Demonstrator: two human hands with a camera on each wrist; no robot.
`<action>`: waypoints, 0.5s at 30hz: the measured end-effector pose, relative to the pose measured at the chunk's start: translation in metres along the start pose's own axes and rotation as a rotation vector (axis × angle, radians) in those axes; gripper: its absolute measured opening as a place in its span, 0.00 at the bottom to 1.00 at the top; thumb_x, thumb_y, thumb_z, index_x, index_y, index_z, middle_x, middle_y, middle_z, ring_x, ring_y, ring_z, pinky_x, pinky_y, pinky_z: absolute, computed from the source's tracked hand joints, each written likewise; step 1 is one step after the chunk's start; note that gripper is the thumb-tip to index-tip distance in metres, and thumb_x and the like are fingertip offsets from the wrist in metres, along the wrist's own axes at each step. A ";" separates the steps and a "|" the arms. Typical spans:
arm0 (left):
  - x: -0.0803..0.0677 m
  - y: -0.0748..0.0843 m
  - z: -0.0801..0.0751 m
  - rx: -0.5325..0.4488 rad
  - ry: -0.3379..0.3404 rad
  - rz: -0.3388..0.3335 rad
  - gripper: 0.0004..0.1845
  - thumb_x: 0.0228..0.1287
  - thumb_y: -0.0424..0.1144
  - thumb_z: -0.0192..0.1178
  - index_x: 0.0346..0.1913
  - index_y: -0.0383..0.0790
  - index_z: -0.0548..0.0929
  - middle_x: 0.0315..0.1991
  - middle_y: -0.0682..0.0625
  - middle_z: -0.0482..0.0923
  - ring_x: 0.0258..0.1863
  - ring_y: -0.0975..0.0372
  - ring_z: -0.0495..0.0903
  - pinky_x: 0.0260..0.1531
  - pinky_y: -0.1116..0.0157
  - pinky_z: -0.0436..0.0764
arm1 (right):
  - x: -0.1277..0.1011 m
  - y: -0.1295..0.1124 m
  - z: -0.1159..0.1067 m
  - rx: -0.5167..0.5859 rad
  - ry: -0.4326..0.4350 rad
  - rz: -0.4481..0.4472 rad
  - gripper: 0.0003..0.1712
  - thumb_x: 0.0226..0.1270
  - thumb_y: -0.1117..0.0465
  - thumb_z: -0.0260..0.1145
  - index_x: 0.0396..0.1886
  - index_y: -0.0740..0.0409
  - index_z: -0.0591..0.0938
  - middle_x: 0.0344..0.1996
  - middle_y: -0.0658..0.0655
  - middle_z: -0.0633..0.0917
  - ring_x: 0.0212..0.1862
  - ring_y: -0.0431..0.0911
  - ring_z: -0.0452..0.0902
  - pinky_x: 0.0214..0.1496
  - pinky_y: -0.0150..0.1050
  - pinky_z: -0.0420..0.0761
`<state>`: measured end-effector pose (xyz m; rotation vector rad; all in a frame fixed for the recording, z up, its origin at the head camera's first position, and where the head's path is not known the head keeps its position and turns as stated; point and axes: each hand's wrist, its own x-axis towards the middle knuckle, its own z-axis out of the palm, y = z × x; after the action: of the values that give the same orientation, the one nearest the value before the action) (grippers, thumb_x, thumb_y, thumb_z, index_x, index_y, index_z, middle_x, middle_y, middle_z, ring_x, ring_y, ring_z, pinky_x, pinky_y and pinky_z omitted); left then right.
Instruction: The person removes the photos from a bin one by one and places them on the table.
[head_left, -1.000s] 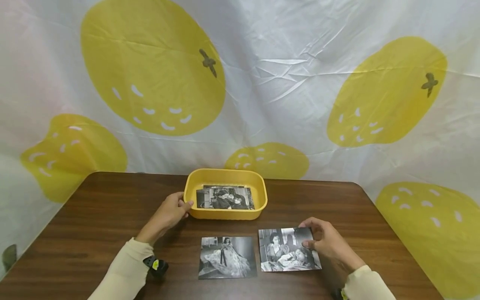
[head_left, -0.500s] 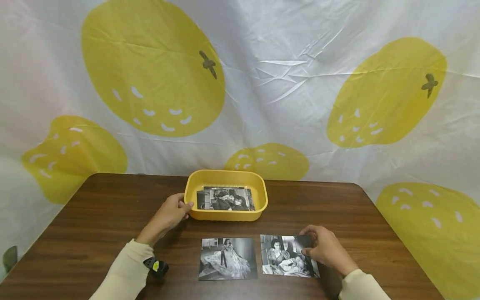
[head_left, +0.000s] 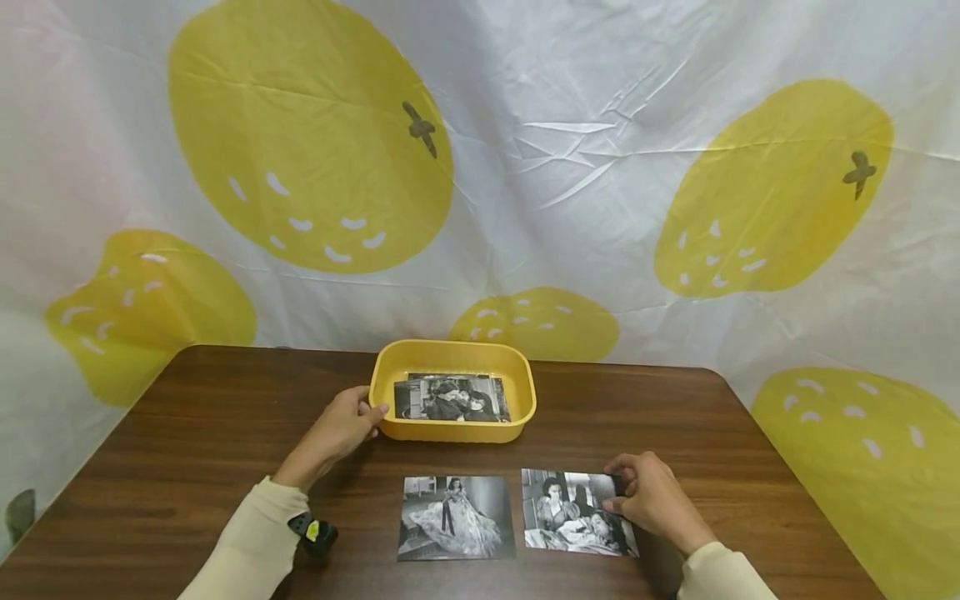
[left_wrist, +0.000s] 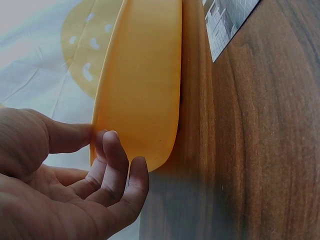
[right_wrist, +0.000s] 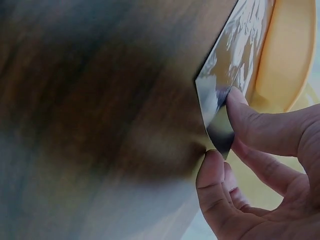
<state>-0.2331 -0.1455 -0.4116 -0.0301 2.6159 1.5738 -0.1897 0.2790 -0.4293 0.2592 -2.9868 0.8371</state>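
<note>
Right hand (head_left: 651, 500), at 4 o'clock, has slid the right photograph (head_left: 570, 511) nearer, still pinching its corner. Left hand (head_left: 341, 427) still grips the yellow tray (head_left: 453, 428) rim.

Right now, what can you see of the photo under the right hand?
The photo is a black-and-white print, apparently glossy, lying on the brown table right of a second print. The right hand pinches its far right corner between thumb and fingers, lifting that corner slightly; the rest seems to lie flat.
</note>
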 end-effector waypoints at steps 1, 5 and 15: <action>0.000 0.000 0.000 -0.001 0.000 -0.001 0.24 0.78 0.35 0.54 0.68 0.23 0.67 0.29 0.46 0.75 0.28 0.59 0.74 0.26 0.66 0.70 | 0.000 0.000 0.000 -0.003 0.000 0.002 0.23 0.42 0.67 0.85 0.41 0.61 0.87 0.33 0.55 0.78 0.36 0.46 0.74 0.37 0.43 0.75; -0.001 0.001 -0.001 -0.007 -0.006 -0.005 0.24 0.78 0.35 0.54 0.67 0.23 0.68 0.29 0.45 0.75 0.28 0.58 0.74 0.25 0.66 0.69 | 0.001 -0.003 -0.002 -0.006 -0.002 -0.016 0.23 0.43 0.67 0.84 0.42 0.61 0.87 0.34 0.55 0.79 0.36 0.46 0.73 0.38 0.43 0.74; -0.001 0.002 -0.001 -0.008 0.003 0.029 0.22 0.77 0.34 0.54 0.66 0.22 0.69 0.26 0.46 0.75 0.25 0.59 0.74 0.22 0.68 0.68 | 0.033 -0.047 -0.028 -0.066 0.131 -0.138 0.19 0.52 0.64 0.81 0.44 0.61 0.86 0.34 0.58 0.78 0.33 0.47 0.71 0.40 0.47 0.73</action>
<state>-0.2325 -0.1453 -0.4093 0.0048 2.6235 1.5951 -0.2145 0.2495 -0.3788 0.3875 -2.8309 0.7115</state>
